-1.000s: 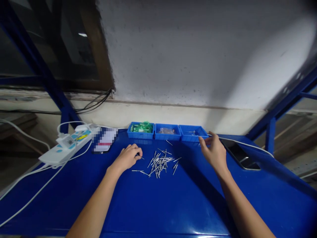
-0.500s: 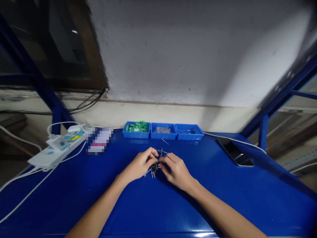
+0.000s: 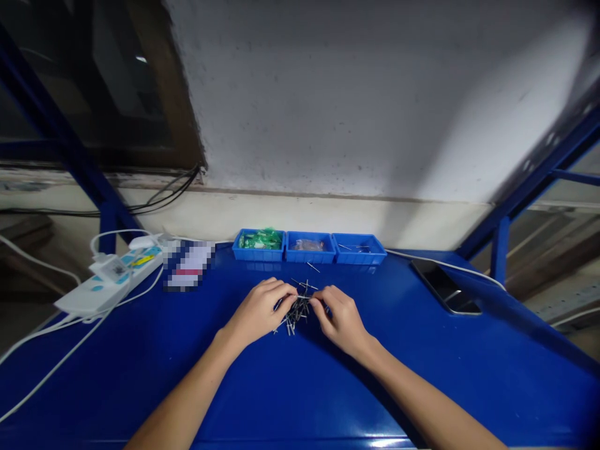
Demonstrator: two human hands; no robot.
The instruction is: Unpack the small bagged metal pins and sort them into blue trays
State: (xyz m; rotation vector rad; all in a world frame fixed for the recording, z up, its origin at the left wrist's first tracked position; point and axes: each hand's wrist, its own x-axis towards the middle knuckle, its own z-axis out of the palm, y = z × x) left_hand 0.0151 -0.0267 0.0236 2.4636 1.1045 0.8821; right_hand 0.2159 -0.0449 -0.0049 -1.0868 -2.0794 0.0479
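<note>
A small pile of thin metal pins (image 3: 295,317), some silvery and some dark, lies on the blue table between my hands. My left hand (image 3: 262,306) pinches one end of a slim silvery pin (image 3: 303,297) between thumb and forefinger, just over the pile. At the pin's other end, the thumb and fingertips of my right hand (image 3: 340,315) are closed on it. The pin runs nearly level from hand to hand; its ends are hidden by the fingertips. Single pins stick out behind the pile, and a loose pin (image 3: 314,267) rests nearer the bins.
Three blue bins stand along the back: one with green plastic packets (image 3: 262,239), one with clear bags (image 3: 309,245), one with a few pins (image 3: 359,249). A phone (image 3: 445,290) lies right. A power strip (image 3: 110,275) with white cables sits left, beside a blurred-out item (image 3: 189,265).
My hands have drawn slightly apart, and a pin now shows stretched between their fingertips. More of the pile is uncovered.
</note>
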